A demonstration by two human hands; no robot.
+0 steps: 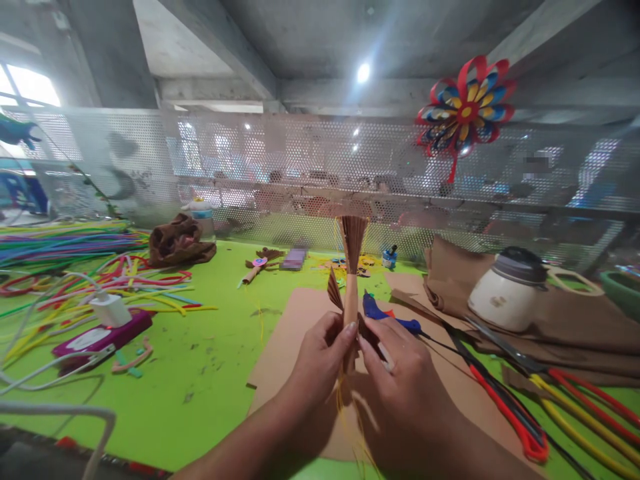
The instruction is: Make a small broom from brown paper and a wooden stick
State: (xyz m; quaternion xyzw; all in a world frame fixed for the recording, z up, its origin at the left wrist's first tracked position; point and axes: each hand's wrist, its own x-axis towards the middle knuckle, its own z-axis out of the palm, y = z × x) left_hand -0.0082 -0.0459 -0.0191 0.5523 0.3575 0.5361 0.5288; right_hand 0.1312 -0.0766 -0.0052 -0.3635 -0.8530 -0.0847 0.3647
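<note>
My left hand (320, 353) and my right hand (400, 367) together hold a brown paper craft stem (351, 293) upright over a brown cardboard sheet (295, 347). The stem ends in a pleated brown fan (354, 240) at the top, and a small pleated leaf (334, 288) sticks out on its left side. Thin yellow strands (345, 413) hang from its base between my wrists. A blue glue gun (385, 313) lies on the cardboard just behind my right hand.
Colourful foam strips (75, 267) pile at the left with a white charger (111, 309) on a purple device (100, 337). A white jar (507, 290) sits on brown sheets (590, 320) at right, near scissors (505, 350) and red and yellow strips (575, 400). A paper pinwheel (467, 110) hangs on the perforated screen.
</note>
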